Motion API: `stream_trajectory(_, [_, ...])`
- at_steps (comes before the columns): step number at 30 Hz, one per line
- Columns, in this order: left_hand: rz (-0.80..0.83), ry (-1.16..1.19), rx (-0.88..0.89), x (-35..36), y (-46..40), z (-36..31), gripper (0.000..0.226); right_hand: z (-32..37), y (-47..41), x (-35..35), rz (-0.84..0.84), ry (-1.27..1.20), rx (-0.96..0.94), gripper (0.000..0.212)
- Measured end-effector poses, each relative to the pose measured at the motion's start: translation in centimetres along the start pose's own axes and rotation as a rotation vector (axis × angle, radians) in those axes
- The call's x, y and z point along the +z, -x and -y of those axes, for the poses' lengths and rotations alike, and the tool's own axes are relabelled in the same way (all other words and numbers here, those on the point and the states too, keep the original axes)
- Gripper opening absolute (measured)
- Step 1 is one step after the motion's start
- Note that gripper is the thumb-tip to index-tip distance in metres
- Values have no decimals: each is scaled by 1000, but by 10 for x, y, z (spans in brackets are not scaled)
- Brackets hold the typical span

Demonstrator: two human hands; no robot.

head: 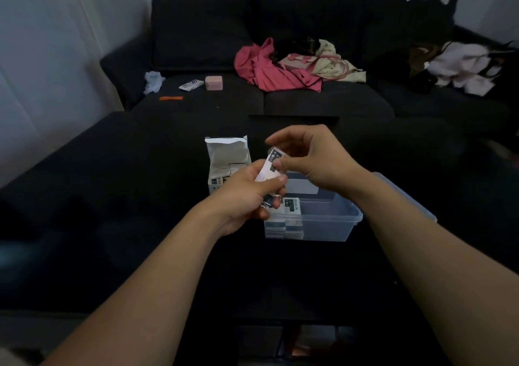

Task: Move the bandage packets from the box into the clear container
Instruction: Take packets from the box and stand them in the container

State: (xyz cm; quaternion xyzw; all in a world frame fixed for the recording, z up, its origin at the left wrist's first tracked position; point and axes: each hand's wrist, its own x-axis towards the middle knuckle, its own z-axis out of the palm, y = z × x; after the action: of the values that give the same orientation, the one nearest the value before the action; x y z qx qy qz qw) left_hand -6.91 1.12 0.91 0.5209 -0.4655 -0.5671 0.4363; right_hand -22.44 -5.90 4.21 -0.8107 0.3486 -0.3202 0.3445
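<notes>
A white cardboard box (222,160) stands open on the dark surface, with bandage packets visible inside. To its right sits the clear container (331,222), holding stacked packets (292,214) along its left side. My left hand (250,194) grips a bundle of packets between the box and the container. My right hand (306,158) pinches the top packet (271,163) of that bundle between thumb and fingers, just above the container's left end.
A dark sofa behind carries pink and cream clothes (280,65), a small pink box (213,82), a white packet (191,85), an orange strip (170,98) and crumpled tissue (153,80). The container's lid (407,197) lies under my right forearm.
</notes>
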Motion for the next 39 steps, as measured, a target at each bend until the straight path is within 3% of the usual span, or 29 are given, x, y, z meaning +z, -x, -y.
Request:
stream_trajectory(3, [-95,-40,81,5,-1,0,22,5,-2,7,-105,70,-8,44])
stream_trajectory(5, [-150,-73,122,9,-2,-1,22,9,0,13,-56,19,29,46])
stream_trajectory(8, [-249,-138,140,15,-3,-1,17,14,3,23,-4,155,-13,42])
stream_trajectory(13, [-409,-372,220,21,-7,0,16,19,2,32,-186,129,-10,24])
stream_trajectory(16, [-470,-603,278,22,-10,5,29,18,2,38,-206,225,-23,10])
stream_trajectory(20, [-523,-788,274,20,-13,9,30,20,2,46,-208,320,-67,11])
stream_trajectory(24, [-536,-599,198,18,-15,3,28,22,5,38,-183,223,-104,20])
stream_trajectory(28, [-544,-438,287,20,-10,-1,21,16,4,29,-120,200,-93,18])
stream_trajectory(30, [-510,-431,300,19,-11,1,9,14,5,24,-58,62,-59,13])
stream_trajectory(35, [-439,-496,323,16,-13,5,27,2,5,10,80,-182,93,10])
stream_trajectory(39, [-382,-575,308,12,-10,3,38,-12,-3,-12,16,-273,265,13])
